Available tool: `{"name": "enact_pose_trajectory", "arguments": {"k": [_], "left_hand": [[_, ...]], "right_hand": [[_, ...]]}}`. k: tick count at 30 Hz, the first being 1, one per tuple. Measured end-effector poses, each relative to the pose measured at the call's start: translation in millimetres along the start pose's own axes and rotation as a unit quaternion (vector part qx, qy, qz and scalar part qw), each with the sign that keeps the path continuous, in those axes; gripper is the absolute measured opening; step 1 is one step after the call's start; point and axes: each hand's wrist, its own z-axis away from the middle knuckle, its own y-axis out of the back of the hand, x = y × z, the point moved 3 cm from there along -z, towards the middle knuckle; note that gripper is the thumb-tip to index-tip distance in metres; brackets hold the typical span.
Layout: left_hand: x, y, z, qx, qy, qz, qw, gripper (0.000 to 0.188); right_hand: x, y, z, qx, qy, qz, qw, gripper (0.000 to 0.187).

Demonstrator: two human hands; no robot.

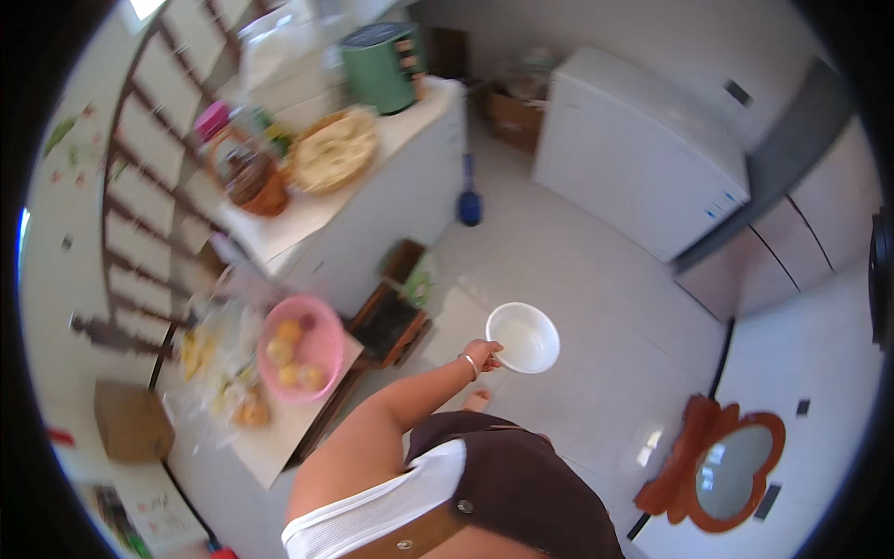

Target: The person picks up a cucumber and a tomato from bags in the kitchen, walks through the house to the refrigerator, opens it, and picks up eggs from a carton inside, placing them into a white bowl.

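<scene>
My left hand [481, 355], with a bracelet at the wrist, grips the near-left rim of a white round bowl [523, 338]. The arm stretches forward from the lower left, and the fingers close over the rim. The bowl is held out over the pale tiled floor, its opening facing up. Its inside looks pale, and I cannot tell whether anything lies in it. My right hand is out of the picture. Below the bowl, a bare foot [477, 400] shows beside my dark brown apron [531, 475].
At left, a pink basin [328, 347] of round fruit sits on a low table [270, 447] beside plastic bags. Behind stands a white counter [391, 200] with a green container [380, 70] and a basket [333, 149]. A white chest freezer [633, 149] is at far right, a red-framed mirror [736, 470] nearer.
</scene>
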Motion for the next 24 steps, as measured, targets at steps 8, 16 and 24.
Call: {"name": "enact_pose_trajectory", "arguments": {"k": [8,16,24], "left_hand": [[28.4,-204.4,-57.4,-0.153,0.045,-0.070,0.985,0.021],[53.1,-308.2,-92.0,-0.088,0.080,-0.160,0.980,0.020],[88.0,-371.1,-139.7,-0.064,0.076,-0.102,0.990,0.019]], "right_hand": [[-226.2,23.0,19.9,0.004,-0.058,0.026,0.998,0.043],[-224.1,4.5,-194.0,0.012,-0.170,-0.200,0.965,0.039],[-454.9,-39.4,-288.6,-0.184,-0.065,-0.399,0.896,0.020]]}}
